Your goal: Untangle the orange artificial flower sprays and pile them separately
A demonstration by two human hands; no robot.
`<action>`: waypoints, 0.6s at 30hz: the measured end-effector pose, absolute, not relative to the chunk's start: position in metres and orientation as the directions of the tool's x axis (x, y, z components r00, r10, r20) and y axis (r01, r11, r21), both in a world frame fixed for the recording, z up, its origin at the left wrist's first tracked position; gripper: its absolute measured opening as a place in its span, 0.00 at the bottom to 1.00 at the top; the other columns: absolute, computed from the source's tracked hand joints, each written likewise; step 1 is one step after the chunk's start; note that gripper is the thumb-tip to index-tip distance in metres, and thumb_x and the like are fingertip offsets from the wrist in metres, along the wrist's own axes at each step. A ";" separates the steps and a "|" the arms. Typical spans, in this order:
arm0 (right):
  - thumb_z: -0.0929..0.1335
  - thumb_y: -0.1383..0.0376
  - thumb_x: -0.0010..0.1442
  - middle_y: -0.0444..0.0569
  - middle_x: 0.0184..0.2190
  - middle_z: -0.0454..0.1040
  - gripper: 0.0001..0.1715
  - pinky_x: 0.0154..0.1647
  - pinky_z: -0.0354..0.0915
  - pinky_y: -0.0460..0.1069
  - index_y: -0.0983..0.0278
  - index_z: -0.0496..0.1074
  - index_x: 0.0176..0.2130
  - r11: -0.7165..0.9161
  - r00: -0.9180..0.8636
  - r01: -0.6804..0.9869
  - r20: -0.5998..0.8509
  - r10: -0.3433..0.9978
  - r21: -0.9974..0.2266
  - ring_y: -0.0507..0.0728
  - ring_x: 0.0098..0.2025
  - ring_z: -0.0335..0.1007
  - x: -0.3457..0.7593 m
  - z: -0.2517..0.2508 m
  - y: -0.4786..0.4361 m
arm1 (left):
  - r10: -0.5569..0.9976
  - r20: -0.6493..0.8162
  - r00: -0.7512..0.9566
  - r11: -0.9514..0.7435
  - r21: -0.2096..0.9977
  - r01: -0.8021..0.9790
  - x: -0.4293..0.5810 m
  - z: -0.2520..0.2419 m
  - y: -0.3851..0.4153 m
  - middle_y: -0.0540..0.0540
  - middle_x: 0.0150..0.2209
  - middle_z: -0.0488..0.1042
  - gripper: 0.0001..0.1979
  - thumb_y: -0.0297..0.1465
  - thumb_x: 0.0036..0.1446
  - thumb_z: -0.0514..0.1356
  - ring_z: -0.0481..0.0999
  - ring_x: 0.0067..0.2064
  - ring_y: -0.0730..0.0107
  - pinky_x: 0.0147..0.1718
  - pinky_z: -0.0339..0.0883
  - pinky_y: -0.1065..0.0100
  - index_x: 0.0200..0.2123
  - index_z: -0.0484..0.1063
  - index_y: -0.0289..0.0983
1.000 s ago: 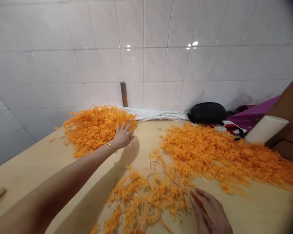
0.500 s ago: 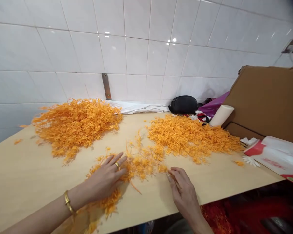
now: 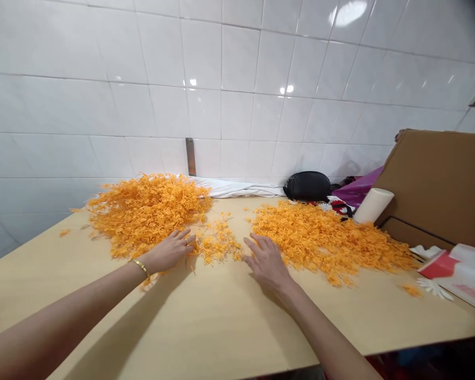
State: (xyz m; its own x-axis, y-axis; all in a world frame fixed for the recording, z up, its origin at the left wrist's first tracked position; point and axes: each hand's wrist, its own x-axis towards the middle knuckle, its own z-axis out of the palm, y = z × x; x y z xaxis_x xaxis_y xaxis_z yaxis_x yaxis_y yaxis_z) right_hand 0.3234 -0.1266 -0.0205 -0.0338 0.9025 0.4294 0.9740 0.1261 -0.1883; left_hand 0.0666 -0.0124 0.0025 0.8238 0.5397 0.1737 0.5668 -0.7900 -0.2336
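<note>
Head view: left hand (image 3: pixel 170 252) and right hand (image 3: pixel 266 261), both flat and open, gripping nothing, flank a small orange flower cluster (image 3: pixel 217 243) between two larger piles on the table (image 3: pixel 221 327), seemingly corralling it.

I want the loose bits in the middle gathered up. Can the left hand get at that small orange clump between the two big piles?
Probably yes. The left hand lies flat, its fingertips at the small orange clump, with only bare table around; the right hand flanks the other side.
</note>
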 end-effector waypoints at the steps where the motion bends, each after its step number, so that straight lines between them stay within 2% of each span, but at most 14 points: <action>1: 0.54 0.53 0.57 0.49 0.54 0.55 0.26 0.52 0.44 0.58 0.57 0.57 0.53 0.155 -0.087 0.976 0.378 0.922 -0.154 0.61 0.55 0.46 0.323 -0.024 -0.116 | 0.548 0.139 0.825 -0.784 -0.259 0.564 0.069 0.003 -0.008 0.43 0.51 0.62 0.19 0.16 0.44 0.49 0.54 0.54 0.58 0.47 0.49 0.61 0.37 0.69 0.38; 4: 0.51 0.52 0.57 0.48 0.55 0.55 0.27 0.52 0.35 0.62 0.55 0.55 0.54 0.103 -0.084 0.993 0.247 0.965 -0.063 0.64 0.57 0.41 0.335 -0.037 -0.093 | 0.647 0.133 0.751 -0.692 -0.312 0.651 0.082 0.005 -0.006 0.38 0.49 0.63 0.17 0.17 0.46 0.47 0.58 0.50 0.54 0.43 0.53 0.57 0.35 0.70 0.35; 6: 0.52 0.54 0.58 0.52 0.53 0.57 0.26 0.51 0.32 0.64 0.60 0.59 0.52 -0.022 0.015 1.000 0.259 0.966 0.022 0.66 0.57 0.41 0.350 -0.043 -0.084 | 0.742 0.170 0.649 -0.593 -0.285 0.753 0.094 0.006 -0.008 0.36 0.43 0.66 0.15 0.18 0.47 0.47 0.62 0.45 0.54 0.38 0.56 0.56 0.32 0.71 0.34; 8: 0.54 0.59 0.58 0.55 0.51 0.60 0.22 0.49 0.34 0.65 0.64 0.65 0.46 -0.139 0.100 0.985 0.322 0.941 0.099 0.68 0.55 0.43 0.363 -0.043 -0.077 | 0.819 0.175 0.546 -0.505 -0.233 0.831 0.106 0.007 -0.012 0.35 0.39 0.67 0.15 0.19 0.47 0.47 0.64 0.42 0.54 0.35 0.57 0.56 0.31 0.71 0.33; 10: 0.56 0.65 0.56 0.58 0.45 0.64 0.17 0.46 0.39 0.65 0.66 0.70 0.38 -0.212 0.153 0.968 0.359 0.921 0.132 0.69 0.51 0.48 0.368 -0.037 -0.073 | 0.870 0.151 0.469 -0.445 -0.170 0.879 0.114 0.010 -0.016 0.34 0.39 0.67 0.15 0.18 0.46 0.46 0.65 0.41 0.53 0.34 0.58 0.55 0.31 0.71 0.33; 12: 0.57 0.69 0.54 0.58 0.40 0.65 0.14 0.43 0.44 0.63 0.67 0.70 0.33 -0.235 0.170 0.963 0.382 0.908 0.129 0.67 0.47 0.53 0.361 -0.029 -0.070 | 0.895 0.134 0.425 -0.414 -0.103 0.904 0.119 0.015 -0.022 0.34 0.44 0.65 0.16 0.19 0.44 0.47 0.63 0.44 0.51 0.35 0.58 0.54 0.33 0.70 0.33; 14: 0.57 0.70 0.53 0.58 0.38 0.65 0.13 0.40 0.47 0.60 0.67 0.69 0.32 -0.213 0.148 0.971 0.430 0.890 0.105 0.66 0.44 0.54 0.347 -0.021 -0.066 | 0.898 0.167 0.406 -0.409 -0.021 0.912 0.127 0.019 -0.031 0.34 0.50 0.60 0.18 0.18 0.41 0.49 0.59 0.49 0.48 0.38 0.57 0.53 0.36 0.69 0.35; 16: 0.56 0.70 0.54 0.57 0.37 0.65 0.13 0.38 0.49 0.57 0.66 0.68 0.33 -0.163 0.112 0.984 0.485 0.867 0.066 0.64 0.42 0.55 0.332 -0.016 -0.060 | 0.873 0.263 0.411 -0.447 0.093 0.890 0.142 0.022 -0.043 0.35 0.53 0.56 0.20 0.19 0.41 0.50 0.55 0.53 0.49 0.41 0.56 0.55 0.39 0.67 0.35; 18: 0.55 0.70 0.55 0.55 0.37 0.65 0.14 0.36 0.50 0.54 0.65 0.67 0.34 -0.120 0.098 0.993 0.508 0.856 0.010 0.61 0.40 0.55 0.322 -0.017 -0.053 | 0.831 0.361 0.423 -0.526 0.262 0.809 0.162 0.019 -0.053 0.36 0.50 0.59 0.17 0.21 0.43 0.50 0.58 0.51 0.54 0.41 0.57 0.59 0.38 0.67 0.36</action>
State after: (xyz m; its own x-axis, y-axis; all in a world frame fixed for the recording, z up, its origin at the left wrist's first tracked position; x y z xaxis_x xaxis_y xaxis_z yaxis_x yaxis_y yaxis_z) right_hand 0.3220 -0.0526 -0.0170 0.0982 0.8559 0.5077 0.9928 -0.1197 0.0099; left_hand 0.1621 -0.0532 0.0191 0.4230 0.8311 0.3611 0.8091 -0.5258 0.2623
